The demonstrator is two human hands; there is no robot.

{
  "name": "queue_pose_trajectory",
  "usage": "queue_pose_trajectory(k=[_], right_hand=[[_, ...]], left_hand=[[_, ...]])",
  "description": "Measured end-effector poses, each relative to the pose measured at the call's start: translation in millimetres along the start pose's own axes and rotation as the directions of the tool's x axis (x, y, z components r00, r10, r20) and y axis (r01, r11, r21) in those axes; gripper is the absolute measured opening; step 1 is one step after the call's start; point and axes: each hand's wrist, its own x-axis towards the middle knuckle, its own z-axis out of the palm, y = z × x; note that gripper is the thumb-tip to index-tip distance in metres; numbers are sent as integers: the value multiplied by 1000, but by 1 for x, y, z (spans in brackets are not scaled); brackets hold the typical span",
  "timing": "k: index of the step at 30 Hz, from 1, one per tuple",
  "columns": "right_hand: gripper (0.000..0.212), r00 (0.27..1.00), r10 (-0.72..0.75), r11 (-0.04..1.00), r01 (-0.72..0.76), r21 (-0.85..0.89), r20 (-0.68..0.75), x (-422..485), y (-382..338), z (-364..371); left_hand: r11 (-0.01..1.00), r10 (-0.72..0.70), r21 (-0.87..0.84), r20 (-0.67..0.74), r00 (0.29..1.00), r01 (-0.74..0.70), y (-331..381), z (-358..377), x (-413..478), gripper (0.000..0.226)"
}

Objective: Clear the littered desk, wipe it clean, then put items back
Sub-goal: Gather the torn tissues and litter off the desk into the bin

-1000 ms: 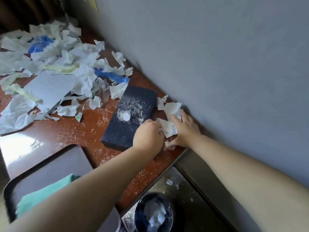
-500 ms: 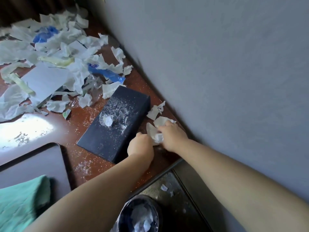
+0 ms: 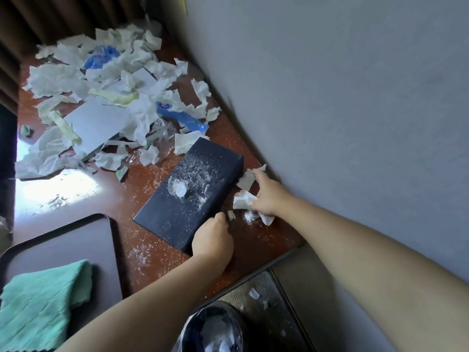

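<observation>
R hand [image 3: 269, 196] has bunched scraps [image 3: 243, 201] beside box [image 3: 193, 196], bench [image 3: 142, 179] rear; grip closed on them. L hand [image 3: 213, 237] drew back to box corner, grip curled, contents unclear. Next: bin [image 3: 215, 326].

Dim interior: daylight from the left burns a blown-out glare patch onto the reddish-brown wooden desk [image 3: 134, 196], wide-angle distortion bows the grey painted wall [image 3: 355, 97], detail generally soft.
</observation>
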Motion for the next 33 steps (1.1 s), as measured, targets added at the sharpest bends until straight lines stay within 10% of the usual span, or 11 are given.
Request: queue_pose_trajectory(k=[4,8,15,22,33], right_hand=[[70,998,59,997,-59,-41,-19,27,-10,0],[47,989,144,979,-145,-145,-21,34,-11,9],[8,978,-21,988,-11,-152,-209,0,4,23],[20,963,-252,944,223,-242,-98,-24,-14,56],[31,966,-11,999,19,31,-259,-45,-19,69]], left_hand=[[999,-38,30,74,997,36,0,5,0,41],[998,-62,19,76,995,61,-1,6,4,9],[999,-15,-39,15,1000,15,-8,11,2,19],[1000,-4,-10,-10,1000,4,-19,20,-20,10],[999,-8,47,-100,995,12,-51,16,-51,22]])
